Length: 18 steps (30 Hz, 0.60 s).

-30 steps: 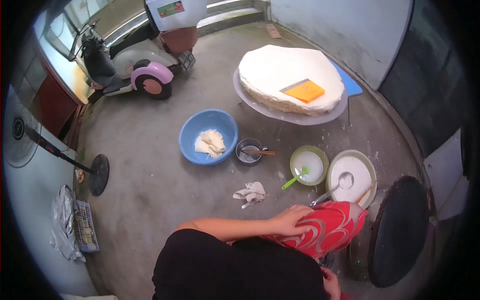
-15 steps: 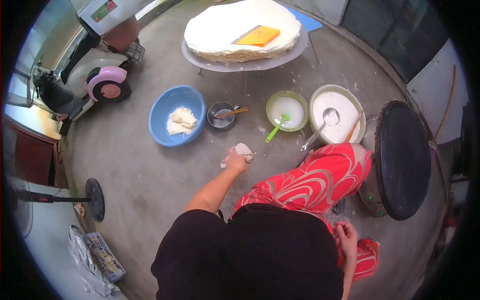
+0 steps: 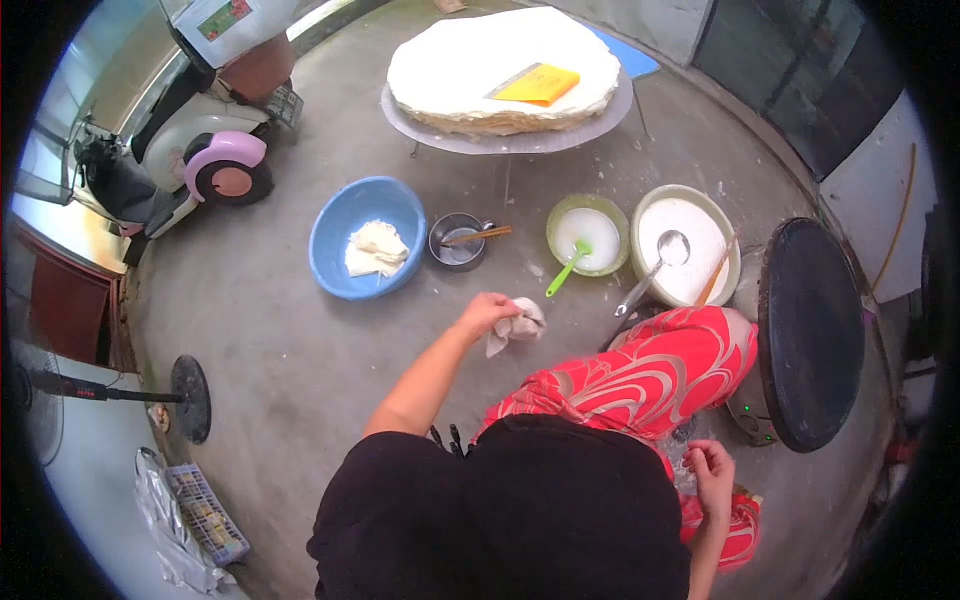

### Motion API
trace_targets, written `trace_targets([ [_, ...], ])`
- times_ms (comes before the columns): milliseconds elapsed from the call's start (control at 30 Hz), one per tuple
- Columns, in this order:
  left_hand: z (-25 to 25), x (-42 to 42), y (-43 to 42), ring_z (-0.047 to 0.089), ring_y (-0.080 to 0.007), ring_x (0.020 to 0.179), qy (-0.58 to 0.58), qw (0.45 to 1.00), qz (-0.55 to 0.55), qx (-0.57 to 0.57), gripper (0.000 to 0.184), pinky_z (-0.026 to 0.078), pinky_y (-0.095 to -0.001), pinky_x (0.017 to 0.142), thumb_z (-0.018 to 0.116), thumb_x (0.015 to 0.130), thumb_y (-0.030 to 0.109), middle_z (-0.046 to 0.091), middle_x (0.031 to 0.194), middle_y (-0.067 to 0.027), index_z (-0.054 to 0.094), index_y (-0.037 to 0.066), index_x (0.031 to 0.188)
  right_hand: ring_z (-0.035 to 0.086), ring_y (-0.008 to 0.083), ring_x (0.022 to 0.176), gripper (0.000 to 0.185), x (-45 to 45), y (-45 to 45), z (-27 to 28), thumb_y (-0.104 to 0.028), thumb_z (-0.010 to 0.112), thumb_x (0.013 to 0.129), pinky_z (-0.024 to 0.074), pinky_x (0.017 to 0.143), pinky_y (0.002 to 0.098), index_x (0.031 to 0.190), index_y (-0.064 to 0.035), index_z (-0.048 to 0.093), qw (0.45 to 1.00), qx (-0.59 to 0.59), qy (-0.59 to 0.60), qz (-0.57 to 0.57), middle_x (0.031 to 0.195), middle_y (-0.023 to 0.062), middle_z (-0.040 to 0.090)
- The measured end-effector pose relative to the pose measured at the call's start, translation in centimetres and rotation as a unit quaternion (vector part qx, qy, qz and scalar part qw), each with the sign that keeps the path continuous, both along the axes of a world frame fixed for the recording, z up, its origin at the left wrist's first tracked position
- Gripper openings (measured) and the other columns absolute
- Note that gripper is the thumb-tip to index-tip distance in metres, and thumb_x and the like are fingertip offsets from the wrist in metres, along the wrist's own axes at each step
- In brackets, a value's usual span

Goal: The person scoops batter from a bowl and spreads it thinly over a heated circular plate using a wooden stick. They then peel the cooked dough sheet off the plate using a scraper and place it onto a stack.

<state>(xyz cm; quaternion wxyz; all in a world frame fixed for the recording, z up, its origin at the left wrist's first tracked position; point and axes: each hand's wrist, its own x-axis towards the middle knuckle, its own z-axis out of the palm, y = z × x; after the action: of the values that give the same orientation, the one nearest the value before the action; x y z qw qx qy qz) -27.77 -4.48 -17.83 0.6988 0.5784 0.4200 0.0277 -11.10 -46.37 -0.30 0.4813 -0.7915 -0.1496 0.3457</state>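
My left hand (image 3: 487, 314) is closed on a pale, crumpled cloth (image 3: 526, 319) in front of the bowls. The cloth hangs from the fingers, and part of it is bunched up to their right. My right hand (image 3: 712, 480) is beside the red patterned trousers (image 3: 640, 370), its fingers loosely bent and apart with nothing visible in them. Nearest to the left hand are a small metal pot (image 3: 458, 258) with wooden sticks across it and a green bowl (image 3: 553, 215) of white liquid with a green-handled spoon (image 3: 566, 272).
A blue basin (image 3: 330, 215) holds pale dough (image 3: 377, 248). A tub (image 3: 732, 225) of white flour contains a metal ladle (image 3: 672, 250). At right stands a round black griddle (image 3: 812, 335). Stacked flatbreads (image 3: 500, 70) lie on a round table behind. A scooter (image 3: 180, 150) and fan (image 3: 190, 400) are at left.
My left hand has moved right and slightly away from me, with the cloth now hanging from its fingers. The right hand has shifted a little right. The view has tilted slightly.
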Motion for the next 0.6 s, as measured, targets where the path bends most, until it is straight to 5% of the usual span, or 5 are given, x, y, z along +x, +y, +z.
trace_targets([
  [100,7.8,1.4,-1.7,0.052,-0.0106,0.071,-0.085,0.995,-0.013,-0.056,0.010,0.039,-0.0251,0.068,0.066,0.071,0.014,0.058,0.071,-0.0025,0.064,0.005,0.075,0.053,0.0087,0.069,0.012,0.1,2.8,2.4,-0.009,0.051,0.084,0.0413,0.063,0.0213,0.091,-0.0011,0.055,0.998,0.056,-0.016,0.018,0.076,0.0020,0.057],
  [233,18.1,3.4,-5.2,0.050,-0.0119,0.073,-0.337,0.914,-0.213,0.081,0.010,0.038,-0.0245,0.068,0.068,0.068,0.010,0.053,0.075,-0.0031,0.062,0.002,0.067,0.052,0.0121,0.085,0.029,0.2,8.3,5.5,-0.010,0.062,0.075,0.0412,0.074,0.0242,0.101,-0.0002,0.054,0.972,0.171,-0.113,0.114,0.097,0.0066,0.054],
  [400,27.0,4.2,-8.6,0.051,-0.0145,0.074,-0.402,0.824,-0.382,0.119,0.010,0.040,-0.0258,0.067,0.068,0.069,0.012,0.054,0.079,-0.0055,0.064,0.003,0.073,0.050,0.0140,0.086,0.053,-3.2,15.4,10.8,-0.015,0.073,0.063,0.0407,0.076,0.0260,0.109,-0.0011,0.051,0.931,0.290,-0.179,0.131,0.104,0.0083,0.052],
  [467,28.7,4.4,-9.2,0.054,-0.0176,0.077,-0.466,0.747,-0.453,0.136,0.016,0.042,-0.0283,0.069,0.069,0.069,0.015,0.055,0.083,-0.0075,0.065,0.005,0.079,0.050,0.0144,0.085,0.048,-2.1,14.7,11.1,-0.015,0.073,0.063,0.0411,0.075,0.0268,0.105,0.0000,0.053,0.937,0.236,-0.154,0.207,0.102,0.0079,0.053],
  [600,30.8,3.6,-8.7,0.056,-0.0224,0.083,-0.447,0.723,-0.498,0.169,0.030,0.043,-0.0308,0.072,0.070,0.068,0.020,0.057,0.091,-0.0103,0.062,0.005,0.094,0.051,0.0163,0.078,0.031,0.2,12.3,12.1,-0.011,0.072,0.064,0.0421,0.070,0.0280,0.089,0.0028,0.059,0.898,0.101,-0.105,0.415,0.093,0.0069,0.057],
])
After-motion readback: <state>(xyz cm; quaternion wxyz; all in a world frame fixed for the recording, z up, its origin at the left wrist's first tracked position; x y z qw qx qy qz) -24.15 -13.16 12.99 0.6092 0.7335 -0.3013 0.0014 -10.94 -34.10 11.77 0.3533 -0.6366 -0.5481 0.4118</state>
